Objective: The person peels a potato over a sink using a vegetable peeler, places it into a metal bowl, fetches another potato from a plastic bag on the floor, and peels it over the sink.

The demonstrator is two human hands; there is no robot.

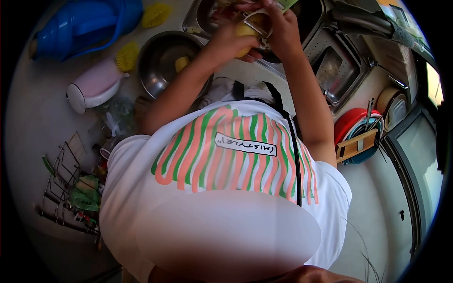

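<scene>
My left hand [232, 43] is wrapped round a yellow peeled potato [244, 32] above the edge of the sink [192, 22]. In my right hand [284, 29] is a peeler with a green handle [285, 4], its looped head lying against the potato. Peelings and other food scraps, partly hidden by my hands, lie in the basin under them. To the left of my left forearm stands a metal bowl [153, 59] with a yellow potato piece [182, 63] inside it.
On the left are a blue thermos [87, 28], yellow scrubbers [126, 56], a pink-and-white appliance [96, 87] and a wire rack [59, 193]. A draining basin [347, 89] is right of the sink. Beyond it stand a red basin [349, 123] and a wooden-framed grater [357, 146].
</scene>
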